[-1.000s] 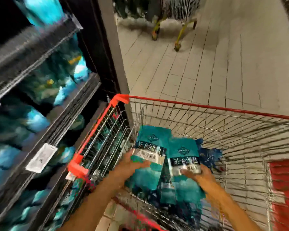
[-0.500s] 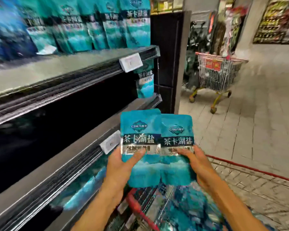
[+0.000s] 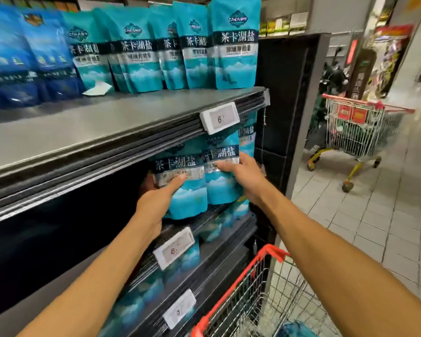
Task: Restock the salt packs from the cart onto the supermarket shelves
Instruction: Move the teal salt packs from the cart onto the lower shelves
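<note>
I hold two teal salt packs upright at the mouth of the middle shelf, under the upper shelf board point(image 3: 88, 127). My left hand point(image 3: 156, 203) grips the left salt pack point(image 3: 187, 198), thumb across its label. My right hand point(image 3: 243, 173) grips the right salt pack point(image 3: 219, 186) by its right edge. Another teal pack point(image 3: 247, 137) stands on that shelf just behind them. The red-rimmed wire cart point(image 3: 248, 288) is at the bottom right, with a blurred teal pack point(image 3: 294, 329) inside it.
A row of teal salt packs point(image 3: 233, 45) and dark blue packs point(image 3: 22, 57) stands on the upper shelf. White price tags point(image 3: 219, 119) hang on the shelf edges. A second wire trolley point(image 3: 357, 132) stands on the tiled aisle floor at the right.
Both hands have lifted the two salt packs out of the cart and carried them up and forward to the middle shelf opening. My view has risen from the cart to the shelves.
</note>
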A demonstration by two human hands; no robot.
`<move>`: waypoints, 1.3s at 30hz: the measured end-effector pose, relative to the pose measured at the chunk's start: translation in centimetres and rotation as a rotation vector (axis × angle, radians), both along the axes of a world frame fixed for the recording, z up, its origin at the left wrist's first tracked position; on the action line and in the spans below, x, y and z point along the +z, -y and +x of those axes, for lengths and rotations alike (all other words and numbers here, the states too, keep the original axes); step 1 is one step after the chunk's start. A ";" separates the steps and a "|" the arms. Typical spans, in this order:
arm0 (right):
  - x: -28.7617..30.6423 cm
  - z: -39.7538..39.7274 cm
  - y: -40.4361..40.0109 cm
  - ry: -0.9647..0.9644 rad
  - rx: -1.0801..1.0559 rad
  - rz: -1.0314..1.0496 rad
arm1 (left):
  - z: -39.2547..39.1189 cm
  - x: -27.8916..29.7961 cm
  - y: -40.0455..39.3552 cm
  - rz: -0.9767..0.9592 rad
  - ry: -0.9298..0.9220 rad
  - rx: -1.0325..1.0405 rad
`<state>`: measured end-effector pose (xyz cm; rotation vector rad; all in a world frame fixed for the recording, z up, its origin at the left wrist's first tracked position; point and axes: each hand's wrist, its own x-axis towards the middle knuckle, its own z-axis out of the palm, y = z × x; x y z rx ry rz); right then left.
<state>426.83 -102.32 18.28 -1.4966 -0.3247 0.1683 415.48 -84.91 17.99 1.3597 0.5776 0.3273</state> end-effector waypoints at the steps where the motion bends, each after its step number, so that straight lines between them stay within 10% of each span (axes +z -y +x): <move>1: 0.1 1.1 -0.6 0.005 -0.004 0.000 | 1.2 -0.1 0.1 -0.039 0.005 -0.022; 11: -2.2 6.9 -0.9 0.177 -0.064 -0.197 | 8.7 -1.3 0.9 0.142 0.318 -0.048; 20: -4.8 5.8 -0.1 0.415 -0.452 -0.321 | 10.7 -2.6 1.4 0.151 0.135 -0.054; 39: -5.0 3.2 2.4 0.404 -0.425 -0.241 | 5.6 -0.2 4.0 0.054 0.070 0.104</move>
